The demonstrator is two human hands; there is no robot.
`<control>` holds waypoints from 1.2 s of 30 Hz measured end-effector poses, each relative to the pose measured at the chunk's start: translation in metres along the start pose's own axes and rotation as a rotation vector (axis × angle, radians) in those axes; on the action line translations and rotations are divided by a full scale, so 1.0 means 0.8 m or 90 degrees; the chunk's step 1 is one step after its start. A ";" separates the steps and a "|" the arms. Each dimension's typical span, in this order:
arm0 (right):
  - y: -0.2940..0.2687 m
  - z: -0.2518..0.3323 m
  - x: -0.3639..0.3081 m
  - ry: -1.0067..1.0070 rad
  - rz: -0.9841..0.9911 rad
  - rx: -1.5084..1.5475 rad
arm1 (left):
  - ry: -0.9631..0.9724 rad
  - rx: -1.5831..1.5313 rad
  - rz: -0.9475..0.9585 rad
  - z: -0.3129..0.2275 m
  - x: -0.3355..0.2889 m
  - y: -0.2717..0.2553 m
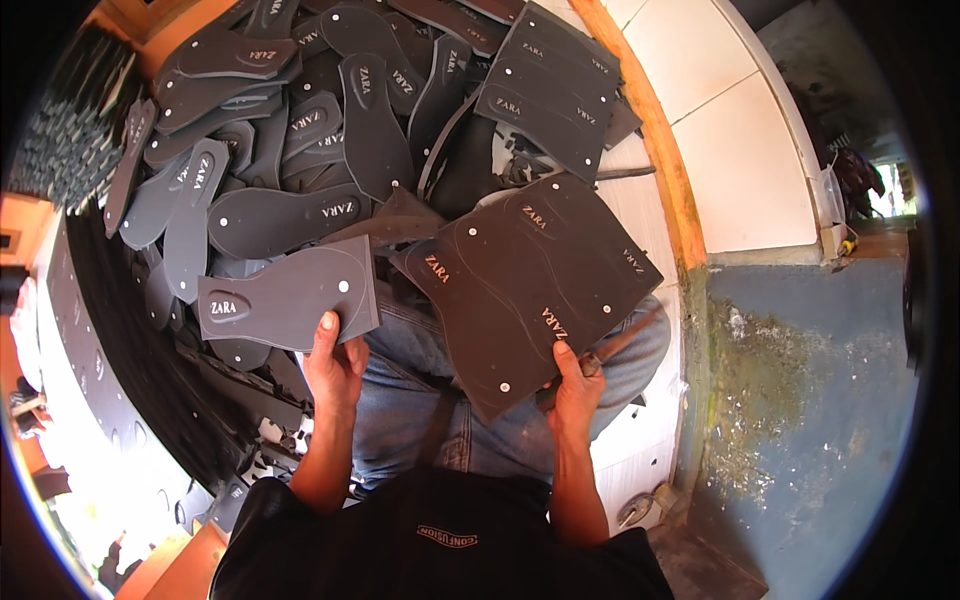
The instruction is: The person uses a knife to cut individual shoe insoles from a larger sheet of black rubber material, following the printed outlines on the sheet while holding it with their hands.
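Observation:
My left hand [335, 372] grips the lower edge of a small dark foam piece [285, 290], its thumb on top. This piece bears one sole outline, light lettering at the heel and a white dot. In my right hand [575, 385] is a larger dark foam sheet [520, 270], marked with several sole outlines, lettering and white dots. The sheet tilts above my lap, its near edge pinched under the thumb. A slim brownish tool handle [592, 364] shows beside the right fingers; its other end is hard to make out. The two foam parts are apart.
A heap of cut dark soles [290, 215] spreads ahead and to the left. Another marked foam sheet [550, 90] lies at its right. Dark stacked strips [75, 120] stand at far left. An orange-brown edge [660, 130] borders white tiles and a worn blue-grey floor [810, 380] at right.

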State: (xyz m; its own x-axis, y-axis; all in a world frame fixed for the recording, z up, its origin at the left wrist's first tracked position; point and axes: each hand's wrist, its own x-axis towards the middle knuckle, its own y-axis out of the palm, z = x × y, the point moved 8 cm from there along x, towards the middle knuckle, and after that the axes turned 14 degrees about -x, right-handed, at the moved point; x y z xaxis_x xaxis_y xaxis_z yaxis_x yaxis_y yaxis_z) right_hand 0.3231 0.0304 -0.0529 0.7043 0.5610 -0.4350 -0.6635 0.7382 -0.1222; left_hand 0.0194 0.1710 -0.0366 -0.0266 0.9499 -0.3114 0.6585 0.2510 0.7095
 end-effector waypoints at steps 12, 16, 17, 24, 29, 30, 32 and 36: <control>-0.057 0.102 0.042 -0.055 -0.021 -0.118 | -0.234 -0.009 -0.162 0.111 -0.069 0.050; -0.041 0.080 -0.013 -0.179 0.073 -0.431 | -0.272 -0.066 -0.100 0.153 -0.085 0.101; -0.034 0.078 -0.022 -0.198 0.082 -0.478 | -0.276 -0.076 -0.107 0.159 -0.084 0.108; -0.020 0.046 -0.051 -0.263 0.132 -0.674 | -0.331 -0.048 -0.133 0.188 -0.074 0.107; -0.010 0.033 -0.044 -0.226 0.132 -0.686 | -0.324 -0.046 -0.118 0.180 -0.078 0.113; -0.007 0.033 -0.044 -0.237 0.131 -0.680 | -0.324 -0.050 -0.109 0.179 -0.076 0.113; -0.002 0.034 -0.047 -0.258 0.131 -0.668 | -0.323 -0.058 -0.089 0.178 -0.074 0.111; 0.006 0.036 -0.047 -0.236 0.104 -0.695 | -0.316 -0.053 -0.096 0.173 -0.070 0.110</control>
State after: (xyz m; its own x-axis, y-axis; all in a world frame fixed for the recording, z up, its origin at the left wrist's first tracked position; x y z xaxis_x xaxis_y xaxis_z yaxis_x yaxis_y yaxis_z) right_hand 0.3005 0.0239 -0.0111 0.5019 0.8277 -0.2512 -0.4911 0.0337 -0.8704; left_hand 0.1833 0.1143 -0.0441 0.2566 0.7051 -0.6610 0.6118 0.4110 0.6759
